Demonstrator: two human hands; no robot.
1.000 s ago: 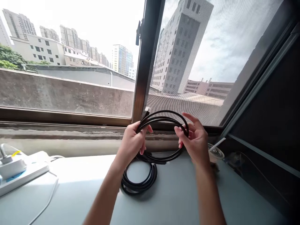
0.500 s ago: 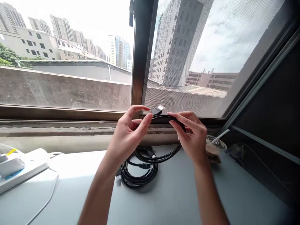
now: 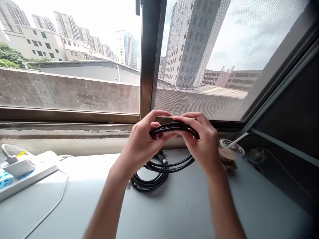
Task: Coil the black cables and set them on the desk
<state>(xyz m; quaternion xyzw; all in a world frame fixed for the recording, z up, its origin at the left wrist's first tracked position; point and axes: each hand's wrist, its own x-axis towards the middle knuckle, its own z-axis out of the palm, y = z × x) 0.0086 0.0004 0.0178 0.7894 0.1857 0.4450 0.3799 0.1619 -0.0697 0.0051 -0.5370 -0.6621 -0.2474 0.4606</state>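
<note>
A coiled black cable (image 3: pixel 174 127) is held up above the table, its loops running between my two hands. My left hand (image 3: pixel 147 136) curves around the loops on the left side, thumb below and index finger stretched above. On the right, my right hand (image 3: pixel 200 132) pinches the same loops, with its index finger along the top and thumb underneath. The fingertips of both hands nearly meet. The lower loops hang down in front of a second coiled black cable (image 3: pixel 149 186) lying on the table. A small plug with a pale metal tip (image 3: pixel 164 161) shows near the hanging loops.
A white power strip (image 3: pixel 45 169) with a plugged-in adapter (image 3: pixel 18 167) and white cord (image 3: pixel 53 207) is at the left of the pale table (image 3: pixel 169 212). A lidded cup with a straw (image 3: pixel 230 151) stands at the right. Behind runs the window frame (image 3: pixel 147 89) and sill.
My hands have come closer together, the left moving right along the loops. The cable's plug end, which stuck up between the hands, is now covered. The view has shifted slightly.
</note>
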